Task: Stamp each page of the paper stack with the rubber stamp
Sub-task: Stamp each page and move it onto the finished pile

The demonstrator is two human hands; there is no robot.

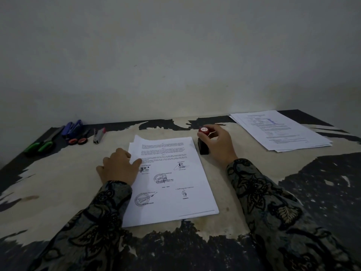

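A: Entry, progress check. The paper stack [168, 180] is pinned at its left edge by the left hand [119, 166]; the fingers [134, 160] are laid nearly flat on the top sheet, curled round nothing.

B: Stamp position?

A: The rubber stamp [204, 139] is held upright by the right hand [220, 143], fingers closed round its red cap. It stands just right of the stack, on the table [64, 182], base down; no sheet is touched by it.

B: Marks on the top page?

A: Two round seals are seen below the left fingertips, with signatures. Whether either was made by this stamp cannot be told; the light is poor.

B: Done and left?

A: A second pile [281, 130], beyond the right fingers, is probably the finished sheets. The pinned stack is judged outstanding; several edges show.
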